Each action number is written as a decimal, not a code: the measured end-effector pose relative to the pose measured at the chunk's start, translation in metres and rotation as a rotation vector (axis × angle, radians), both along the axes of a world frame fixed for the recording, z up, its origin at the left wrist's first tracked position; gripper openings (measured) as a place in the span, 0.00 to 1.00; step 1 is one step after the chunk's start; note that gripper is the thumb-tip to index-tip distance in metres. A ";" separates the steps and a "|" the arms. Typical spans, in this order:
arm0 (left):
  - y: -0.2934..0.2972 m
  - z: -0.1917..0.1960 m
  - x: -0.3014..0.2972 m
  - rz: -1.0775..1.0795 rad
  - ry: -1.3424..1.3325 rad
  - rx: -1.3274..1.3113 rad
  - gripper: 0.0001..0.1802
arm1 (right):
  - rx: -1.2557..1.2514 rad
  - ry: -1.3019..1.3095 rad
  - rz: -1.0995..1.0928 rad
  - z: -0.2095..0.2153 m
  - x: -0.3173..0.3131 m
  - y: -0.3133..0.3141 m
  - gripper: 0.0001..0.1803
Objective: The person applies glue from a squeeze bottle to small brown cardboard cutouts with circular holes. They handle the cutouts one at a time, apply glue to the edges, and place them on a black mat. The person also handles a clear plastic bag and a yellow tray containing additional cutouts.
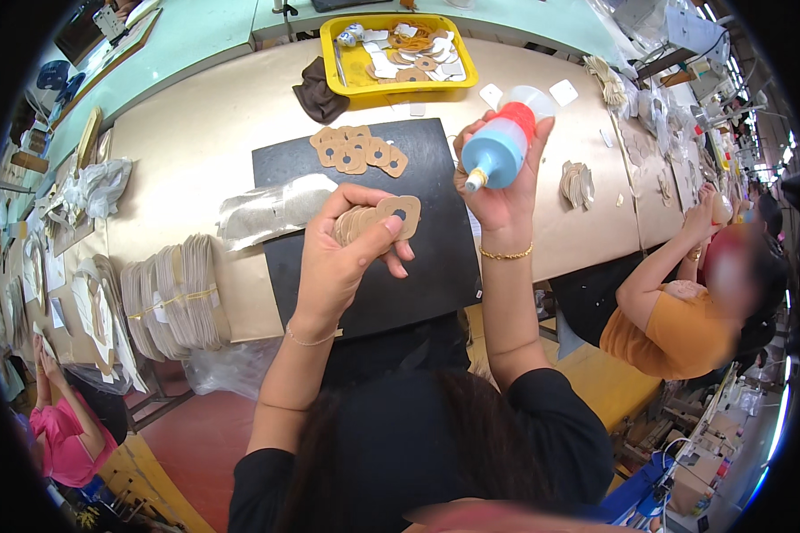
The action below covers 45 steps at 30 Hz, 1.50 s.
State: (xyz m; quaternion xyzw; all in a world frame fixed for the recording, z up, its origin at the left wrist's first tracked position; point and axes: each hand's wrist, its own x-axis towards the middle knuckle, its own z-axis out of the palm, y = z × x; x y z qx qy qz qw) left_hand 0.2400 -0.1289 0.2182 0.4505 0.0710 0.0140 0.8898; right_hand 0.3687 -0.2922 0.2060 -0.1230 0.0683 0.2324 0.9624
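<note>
My left hand (351,244) is closed around a stack of small tan tabs (406,213); the front one has rounded corners and a dark spot in its middle. In my right hand (504,191) is a squeeze bottle (496,151) with blue liquid and a red band, tilted so its pale nozzle points down toward me. Both hands are above a black mat (418,275). On the mat's far part lies a loose pile of similar tan tabs (356,149), several with dark spots. A silvery sheet (276,211) lies beside my left hand, partly over the mat.
A yellow tray (333,67) of small pieces and rubber bands stands at the back, with a dark cloth (322,93) beside it. Banded stacks of grey-tan pieces (173,293) stand at left. More tan pieces (577,184) lie at right. Co-workers sit on both sides, one in an orange shirt (676,329).
</note>
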 end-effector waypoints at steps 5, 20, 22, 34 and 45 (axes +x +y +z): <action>-0.004 0.012 -0.008 0.048 -0.040 0.102 0.11 | 0.029 0.065 0.067 -0.002 -0.004 0.008 0.33; -0.014 0.030 -0.007 -0.022 -0.046 0.336 0.09 | 0.026 0.022 0.095 0.007 -0.017 0.011 0.34; -0.020 0.033 -0.003 0.119 -0.202 0.613 0.10 | -0.053 -0.035 0.066 0.009 -0.017 0.010 0.34; -0.022 0.043 0.007 0.119 -0.348 0.816 0.09 | -0.192 -0.016 -0.085 0.013 -0.017 0.003 0.40; -0.022 0.052 0.005 0.153 -0.299 0.977 0.03 | -0.299 -0.085 -0.245 0.012 -0.018 -0.001 0.35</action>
